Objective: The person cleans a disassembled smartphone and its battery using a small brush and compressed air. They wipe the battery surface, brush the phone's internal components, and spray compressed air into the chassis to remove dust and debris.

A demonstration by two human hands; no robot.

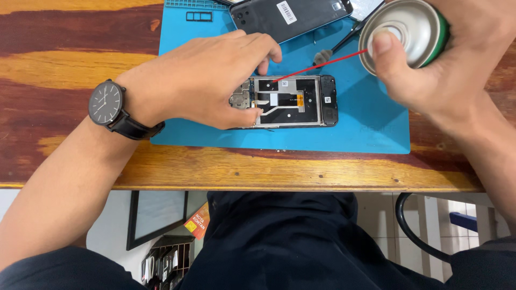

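An opened phone frame (293, 101) lies on a blue work mat (371, 129), its inner metal plate and flat cables exposed. My left hand (209, 78), with a black wristwatch (106, 104) on the wrist, grips the frame's left end with fingers above and thumb below. My right hand (446, 59) holds a spray can (408, 32) at the upper right, thumb on its top. A thin red straw (322, 65) runs from the can down to the frame's upper left part.
A dark phone back cover (287, 19) lies at the mat's far edge. Beside it rests a small brush (336, 48). A black SIM tray (199, 16) sits at the mat's upper left. The wooden table (64, 64) ends near my lap.
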